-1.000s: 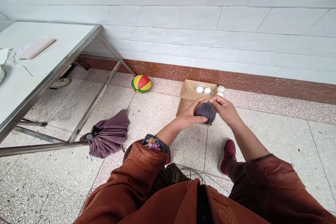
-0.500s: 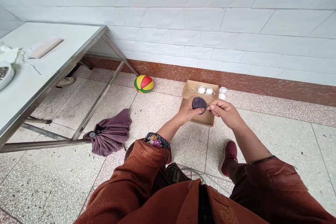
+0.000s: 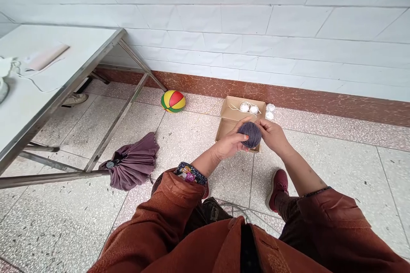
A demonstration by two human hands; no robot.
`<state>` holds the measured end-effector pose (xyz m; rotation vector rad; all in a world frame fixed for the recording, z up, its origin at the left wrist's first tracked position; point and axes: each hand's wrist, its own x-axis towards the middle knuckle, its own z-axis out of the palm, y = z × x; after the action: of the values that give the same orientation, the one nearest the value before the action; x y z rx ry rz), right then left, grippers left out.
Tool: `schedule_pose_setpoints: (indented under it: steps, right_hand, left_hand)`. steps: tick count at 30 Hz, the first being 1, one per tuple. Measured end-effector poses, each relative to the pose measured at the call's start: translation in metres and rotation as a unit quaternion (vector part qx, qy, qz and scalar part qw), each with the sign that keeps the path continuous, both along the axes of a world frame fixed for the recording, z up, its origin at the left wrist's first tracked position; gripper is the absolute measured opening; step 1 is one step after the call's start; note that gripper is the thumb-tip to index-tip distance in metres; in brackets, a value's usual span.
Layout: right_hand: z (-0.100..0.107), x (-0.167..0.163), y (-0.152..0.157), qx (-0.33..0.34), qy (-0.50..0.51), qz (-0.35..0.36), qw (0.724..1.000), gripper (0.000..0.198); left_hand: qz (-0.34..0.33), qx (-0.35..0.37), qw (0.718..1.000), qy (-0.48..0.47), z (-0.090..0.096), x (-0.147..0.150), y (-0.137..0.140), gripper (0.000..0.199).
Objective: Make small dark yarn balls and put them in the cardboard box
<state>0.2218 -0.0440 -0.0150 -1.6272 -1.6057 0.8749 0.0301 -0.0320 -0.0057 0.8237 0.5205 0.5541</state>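
A ball of dark purple-grey yarn (image 3: 251,135) rests in my left hand (image 3: 229,144), whose fingers curl round its left side and underneath. My right hand (image 3: 273,135) is closed in a pinch at the ball's upper right edge, on the yarn strand; the strand itself is mostly hidden there. Below and behind the hands an open cardboard box (image 3: 225,127) stands on the floor, partly covered by them. Two white yarn balls (image 3: 244,107) with loose ends lie in its far part. More white balls (image 3: 270,111) sit on the floor just right of the box.
A metal-framed table (image 3: 96,51) fills the left side. Near its leg lies a red, yellow and green ball (image 3: 173,101). A folded purple umbrella (image 3: 134,160) lies by the lower bar. The tiled wall (image 3: 275,64) runs behind the box.
The yarn ball has turned in my left hand and come slightly nearer and to the right. My right hand has moved from beside it to its upper right edge.
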Motion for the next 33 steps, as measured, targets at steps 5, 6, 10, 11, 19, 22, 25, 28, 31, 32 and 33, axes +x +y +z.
schedule_pose_setpoints:
  steps: [5,6,10,11,19,22,25,28,31,32,33]
  right_hand:
    - [-0.004,-0.006,0.000,-0.014,-0.036,0.025,0.999,0.024]
    - [-0.003,-0.007,-0.001,-0.016,-0.034,0.040,0.998,0.022]
    - [0.007,-0.012,-0.006,-0.021,0.020,0.150,0.988,0.024]
    - [0.011,-0.013,-0.008,-0.023,0.041,0.170,0.984,0.025]
    - [0.013,0.002,-0.004,0.051,0.110,0.025,0.992,0.026]
    - [0.003,0.006,-0.001,0.034,0.075,-0.015,0.997,0.026]
    - [-0.005,0.004,0.000,-0.008,0.043,0.001,0.999,0.022]
    - [-0.009,0.000,-0.001,-0.016,0.004,0.030,0.999,0.018]
    - [-0.011,-0.005,-0.002,-0.005,-0.020,0.060,0.998,0.022]
    - [-0.011,-0.007,-0.003,-0.003,-0.024,0.072,0.997,0.023]
    - [-0.010,-0.008,-0.004,-0.004,-0.025,0.088,0.996,0.023]
  left_hand:
    - [0.053,-0.022,0.998,-0.015,0.001,-0.007,0.011,0.074]
    - [0.076,-0.006,0.997,0.007,0.000,-0.008,0.014,0.071]
    - [0.175,0.127,0.961,0.175,-0.011,-0.012,0.027,0.061]
    - [0.185,0.170,0.945,0.210,-0.014,-0.013,0.029,0.059]
    - [0.018,0.250,0.942,0.222,-0.019,-0.009,0.021,0.092]
    - [-0.034,0.190,0.976,0.102,-0.013,-0.005,0.015,0.098]
    - [-0.005,0.129,0.991,0.017,-0.009,-0.002,0.014,0.079]
    - [0.065,0.075,0.995,0.018,-0.007,-0.003,0.017,0.063]
    - [0.143,0.051,0.987,0.058,-0.007,-0.005,0.022,0.060]
    - [0.163,0.050,0.982,0.077,-0.008,-0.006,0.024,0.058]
    - [0.181,0.054,0.977,0.100,-0.009,-0.006,0.025,0.057]
